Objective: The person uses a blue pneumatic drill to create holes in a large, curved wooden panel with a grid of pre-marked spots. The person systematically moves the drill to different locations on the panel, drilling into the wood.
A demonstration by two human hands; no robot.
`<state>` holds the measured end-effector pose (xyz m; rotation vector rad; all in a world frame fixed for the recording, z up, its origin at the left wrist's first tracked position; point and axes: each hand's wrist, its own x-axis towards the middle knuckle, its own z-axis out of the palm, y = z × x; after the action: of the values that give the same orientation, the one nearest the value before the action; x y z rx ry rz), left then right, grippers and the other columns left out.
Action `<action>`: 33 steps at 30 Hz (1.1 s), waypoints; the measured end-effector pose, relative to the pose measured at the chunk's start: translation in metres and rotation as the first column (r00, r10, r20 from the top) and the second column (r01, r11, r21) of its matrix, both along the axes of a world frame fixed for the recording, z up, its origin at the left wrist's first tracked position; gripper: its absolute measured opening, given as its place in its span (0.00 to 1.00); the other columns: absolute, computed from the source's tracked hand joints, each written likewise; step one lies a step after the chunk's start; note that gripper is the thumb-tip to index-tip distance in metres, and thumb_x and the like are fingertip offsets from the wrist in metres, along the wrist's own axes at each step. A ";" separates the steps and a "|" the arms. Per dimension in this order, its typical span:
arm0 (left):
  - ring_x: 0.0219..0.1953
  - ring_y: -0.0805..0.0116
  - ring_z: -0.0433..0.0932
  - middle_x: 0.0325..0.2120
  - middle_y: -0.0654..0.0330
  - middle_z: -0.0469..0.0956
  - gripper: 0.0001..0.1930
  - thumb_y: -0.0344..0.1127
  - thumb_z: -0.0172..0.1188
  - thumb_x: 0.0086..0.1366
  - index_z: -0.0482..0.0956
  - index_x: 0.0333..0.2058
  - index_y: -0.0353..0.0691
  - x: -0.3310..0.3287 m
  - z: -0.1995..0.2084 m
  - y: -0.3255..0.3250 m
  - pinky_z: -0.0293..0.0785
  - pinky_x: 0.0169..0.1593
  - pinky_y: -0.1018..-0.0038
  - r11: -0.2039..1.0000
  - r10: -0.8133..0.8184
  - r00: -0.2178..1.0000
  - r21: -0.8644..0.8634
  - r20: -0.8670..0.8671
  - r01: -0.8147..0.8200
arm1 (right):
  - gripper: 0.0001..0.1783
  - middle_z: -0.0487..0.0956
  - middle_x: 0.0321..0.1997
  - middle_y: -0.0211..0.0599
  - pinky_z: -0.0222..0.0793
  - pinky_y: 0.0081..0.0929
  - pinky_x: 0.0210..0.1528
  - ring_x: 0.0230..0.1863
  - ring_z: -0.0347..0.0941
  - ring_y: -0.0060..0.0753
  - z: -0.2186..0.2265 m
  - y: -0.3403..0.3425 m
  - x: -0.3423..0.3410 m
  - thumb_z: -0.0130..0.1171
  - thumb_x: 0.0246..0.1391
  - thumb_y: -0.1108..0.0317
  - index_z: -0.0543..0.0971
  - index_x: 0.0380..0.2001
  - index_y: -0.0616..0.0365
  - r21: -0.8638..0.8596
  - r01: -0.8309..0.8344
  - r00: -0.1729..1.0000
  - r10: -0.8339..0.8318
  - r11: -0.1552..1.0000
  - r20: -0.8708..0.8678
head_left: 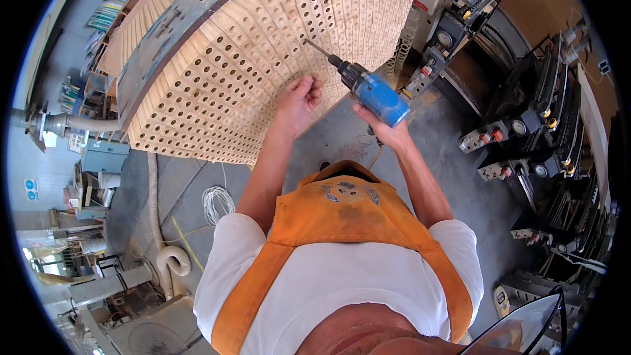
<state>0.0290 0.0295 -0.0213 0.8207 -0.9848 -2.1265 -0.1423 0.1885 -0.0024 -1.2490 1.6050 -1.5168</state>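
My right hand [389, 130] is wrapped around the grip of a blue cordless drill [381, 97]. From its black chuck a long thin bit [318, 48] points up and left, its tip over the face of a large block of light wooden strips [263, 43]. Rows of round holes run along the strips; many look dark inside, others pale. Just left of the drill, my left hand [300, 100] is closed with its fingers curled in, in front of the block's lower right part. Whatever those fingers hold, if anything, is hidden.
A dark curved band [190, 23] edges the block's far left side. Machines with gauges and clamps [519, 128] line the right. On the grey floor lie a coiled white cable [217, 205] and a ribbed hose [172, 260]. Eyeglasses [526, 325] show at lower right.
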 end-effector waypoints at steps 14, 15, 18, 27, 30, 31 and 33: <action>0.19 0.81 0.62 0.23 0.68 0.68 0.14 0.43 0.54 0.68 0.75 0.39 0.36 -0.020 0.036 -0.011 0.59 0.20 0.85 0.999 -0.017 1.000 -0.042 -0.022 0.016 | 0.16 0.81 0.41 0.33 0.72 0.25 0.41 0.41 0.76 0.24 -0.021 0.036 -0.014 0.64 0.51 0.71 0.78 0.45 0.56 -0.022 -0.119 0.970 0.121 0.993 0.210; 0.19 0.82 0.62 0.23 0.68 0.69 0.14 0.43 0.54 0.68 0.75 0.40 0.36 -0.025 0.037 -0.014 0.59 0.20 0.85 0.999 0.015 0.999 -0.034 -0.052 -0.016 | 0.16 0.81 0.41 0.32 0.72 0.25 0.42 0.41 0.76 0.24 -0.029 0.032 -0.007 0.65 0.52 0.70 0.78 0.45 0.56 -0.040 -0.078 0.991 0.082 0.996 0.104; 0.21 0.82 0.63 0.25 0.67 0.69 0.15 0.42 0.53 0.69 0.74 0.42 0.34 -0.027 0.043 -0.023 0.59 0.21 0.84 0.997 0.076 0.970 0.014 -0.229 -0.075 | 0.16 0.81 0.41 0.31 0.71 0.23 0.43 0.41 0.75 0.21 -0.027 0.015 0.013 0.63 0.52 0.72 0.78 0.46 0.56 -0.018 -0.037 0.993 0.039 0.999 0.109; 0.37 0.66 0.77 0.39 0.55 0.76 0.12 0.34 0.48 0.70 0.72 0.45 0.30 -0.008 0.019 -0.013 0.75 0.35 0.75 1.000 -0.013 0.990 -0.019 -0.139 0.011 | 0.16 0.81 0.38 0.36 0.73 0.27 0.42 0.40 0.77 0.27 -0.008 -0.009 0.021 0.65 0.51 0.70 0.78 0.44 0.56 -0.026 -0.052 0.983 0.056 0.998 0.177; 0.43 0.61 0.78 0.42 0.51 0.76 0.12 0.35 0.48 0.70 0.73 0.44 0.31 0.000 -0.014 -0.003 0.78 0.42 0.71 0.991 -0.112 0.990 0.063 -0.086 0.118 | 0.17 0.81 0.37 0.39 0.72 0.28 0.42 0.38 0.78 0.30 -0.005 -0.007 0.022 0.66 0.48 0.71 0.78 0.43 0.57 -0.079 -0.054 0.999 0.054 0.995 -0.004; 0.44 0.60 0.78 0.42 0.51 0.76 0.12 0.35 0.48 0.70 0.73 0.43 0.31 0.003 -0.026 0.000 0.78 0.44 0.69 0.982 -0.149 0.984 0.100 -0.098 0.159 | 0.17 0.81 0.37 0.40 0.72 0.29 0.42 0.37 0.78 0.31 -0.002 -0.006 0.022 0.66 0.47 0.71 0.78 0.43 0.57 -0.113 -0.070 0.996 0.063 0.991 -0.059; 0.36 0.68 0.78 0.34 0.58 0.78 0.14 0.41 0.48 0.71 0.74 0.43 0.34 0.002 -0.027 0.010 0.77 0.37 0.76 0.976 -0.183 0.983 0.122 0.021 0.180 | 0.17 0.81 0.36 0.41 0.73 0.29 0.42 0.36 0.78 0.33 0.001 -0.006 0.024 0.66 0.46 0.72 0.79 0.42 0.57 -0.102 -0.045 0.997 0.039 0.994 -0.062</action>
<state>0.0315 0.0391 -0.0485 0.8536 -0.9896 -2.3543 -0.1187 0.1823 -0.0009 -1.3891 1.5445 -1.5670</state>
